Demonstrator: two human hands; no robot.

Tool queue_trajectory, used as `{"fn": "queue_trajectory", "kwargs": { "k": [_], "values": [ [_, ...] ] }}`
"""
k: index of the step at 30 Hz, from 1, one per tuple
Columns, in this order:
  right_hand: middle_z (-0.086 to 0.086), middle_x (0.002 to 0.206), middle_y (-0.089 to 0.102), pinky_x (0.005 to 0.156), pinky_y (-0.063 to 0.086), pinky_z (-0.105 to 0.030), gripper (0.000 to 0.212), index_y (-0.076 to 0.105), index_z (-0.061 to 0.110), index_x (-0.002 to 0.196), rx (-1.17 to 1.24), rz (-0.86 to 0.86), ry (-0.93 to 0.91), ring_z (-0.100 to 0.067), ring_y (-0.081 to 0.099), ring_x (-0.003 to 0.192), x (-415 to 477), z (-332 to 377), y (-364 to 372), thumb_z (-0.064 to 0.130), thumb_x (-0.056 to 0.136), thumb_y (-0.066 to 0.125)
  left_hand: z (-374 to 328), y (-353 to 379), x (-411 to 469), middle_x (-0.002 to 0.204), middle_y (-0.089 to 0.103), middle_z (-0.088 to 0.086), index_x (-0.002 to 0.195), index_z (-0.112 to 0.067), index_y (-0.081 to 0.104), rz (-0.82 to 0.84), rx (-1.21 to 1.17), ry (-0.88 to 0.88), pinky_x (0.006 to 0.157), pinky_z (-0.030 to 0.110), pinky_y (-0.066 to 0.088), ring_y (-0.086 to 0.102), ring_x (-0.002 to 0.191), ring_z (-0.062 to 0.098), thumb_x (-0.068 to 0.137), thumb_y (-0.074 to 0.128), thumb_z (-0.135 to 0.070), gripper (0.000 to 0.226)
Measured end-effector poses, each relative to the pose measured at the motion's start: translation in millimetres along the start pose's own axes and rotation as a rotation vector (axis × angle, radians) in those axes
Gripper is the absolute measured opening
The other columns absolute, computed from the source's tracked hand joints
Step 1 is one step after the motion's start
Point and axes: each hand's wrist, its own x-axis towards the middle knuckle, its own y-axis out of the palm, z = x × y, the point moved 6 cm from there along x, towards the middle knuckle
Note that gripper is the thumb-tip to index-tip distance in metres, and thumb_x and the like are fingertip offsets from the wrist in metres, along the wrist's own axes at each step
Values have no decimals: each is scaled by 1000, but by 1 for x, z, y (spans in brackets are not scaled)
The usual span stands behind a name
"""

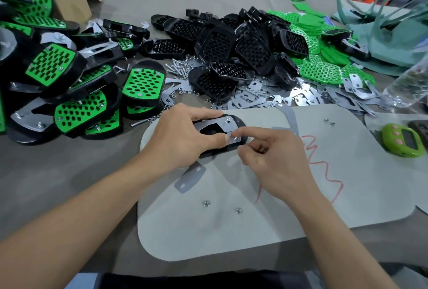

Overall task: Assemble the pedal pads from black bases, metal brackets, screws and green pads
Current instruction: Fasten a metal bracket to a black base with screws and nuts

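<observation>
A black base point(238, 124) lies upside down on the pale mat point(231, 230), with a metal bracket point(214, 126) laid on top of it. My left hand point(183, 136) grips this base from the left, thumb pressing the bracket. My right hand point(266, 159) pinches a small nut point(235, 138) on the near screw of the bracket. A second screw point(228, 119) stands in the bracket's far corner. A loose bracket point(190, 176) lies just in front of the base. Two nuts point(205, 203) rest on the mat nearer to me.
Finished green-and-black pedals point(69, 85) are heaped at left. Black bases point(231, 52) pile up behind, green pads point(324, 66) to their right, brackets point(301, 96) and screws point(178, 68) in front. A green timer point(401, 140) and plastic bottle point(407, 87) sit at right.
</observation>
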Motion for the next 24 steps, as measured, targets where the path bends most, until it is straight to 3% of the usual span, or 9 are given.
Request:
{"fn": "queue_trajectory", "kwargs": {
  "k": [5, 9, 12, 14, 16, 19, 21, 22, 24],
  "values": [
    [-14, 60, 64, 55, 48, -39, 26, 74, 37, 84, 30, -36, 50, -36, 62, 62, 2, 3, -3, 12, 82, 68, 0, 0, 0, 81, 46, -63, 108, -44, 77, -5, 7, -4, 69, -6, 35, 52, 83, -31, 61, 92, -49, 50],
    [2, 61, 71, 59, 51, -32, 9, 74, 26, 72, 34, 16, 93, -23, 66, 59, -11, -2, -5, 20, 77, 68, 2, -1, 0, 81, 44, -64, 108, -46, 77, -7, 12, -27, 69, -7, 33, 51, 84, -31, 60, 90, -51, 50],
    [1, 66, 73, 68, 58, -46, 9, 76, 25, 76, 91, -68, 68, -21, 69, 63, -14, -4, -14, 18, 77, 70, 3, 0, 0, 81, 44, -64, 109, -43, 78, -16, 15, -26, 70, -6, 34, 52, 83, -30, 60, 90, -51, 51],
    [4, 69, 74, 67, 58, -45, 18, 77, 30, 81, 63, -141, 34, -23, 68, 63, -6, 0, -18, 13, 78, 73, 2, 0, 0, 80, 43, -65, 109, -43, 78, -19, 20, -23, 71, -6, 34, 51, 84, -30, 60, 91, -52, 51],
    [13, 70, 73, 66, 59, -33, 25, 78, 32, 82, 4, -132, -11, -12, 69, 62, 5, 6, -16, 7, 79, 74, 2, 0, 1, 79, 43, -65, 110, -43, 78, -18, 26, -18, 72, -6, 34, 51, 84, -31, 61, 91, -52, 52],
    [21, 54, 63, 55, 47, -11, 18, 74, 26, 78, -235, -10, -105, 4, 60, 51, 18, 24, -8, 9, 82, 71, 0, -1, -1, 81, 46, -63, 111, -43, 77, -25, 31, 0, 72, -6, 33, 49, 85, -33, 61, 89, -54, 52],
    [13, 49, 60, 57, 48, -17, 14, 71, 22, 77, -500, 88, -155, -1, 58, 55, 26, 36, -4, 13, 84, 65, 0, -1, -1, 79, 57, -50, 111, -45, 76, -39, 29, 3, 72, -5, 34, 50, 85, -31, 60, 88, -55, 53],
    [9, 54, 62, 61, 52, -27, 13, 68, 21, 77, -619, 140, -163, -6, 59, 60, 28, 41, -1, 13, 85, 61, 1, -1, -1, 77, 59, -46, 111, -46, 76, -40, 29, 0, 72, -5, 35, 51, 85, -29, 60, 88, -54, 53],
    [5, 66, 58, 55, 46, -36, 12, 58, 18, 79, -839, 231, -202, -23, 56, 69, 30, 53, 8, 8, 84, 55, 1, -1, 0, 78, 57, -49, 112, -46, 76, -25, 32, 0, 72, -3, 37, 54, 84, -25, 60, 90, -54, 54]
  ]
}}
